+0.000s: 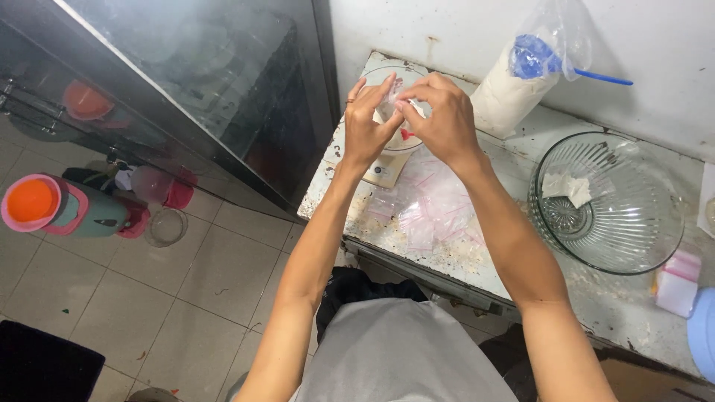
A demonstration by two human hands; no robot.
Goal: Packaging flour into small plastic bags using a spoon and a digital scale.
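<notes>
Head view: glass bowl (pixel 607 202) beside hands (pixel 406 123)

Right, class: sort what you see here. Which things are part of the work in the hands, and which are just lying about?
In use:
left hand
right hand
small clear bag pinched between both
scale with a dish beneath them
pile of clear zip bags

Lying about:
glass bowl
sack of white powder
orange-lidded jug on the floor
</notes>
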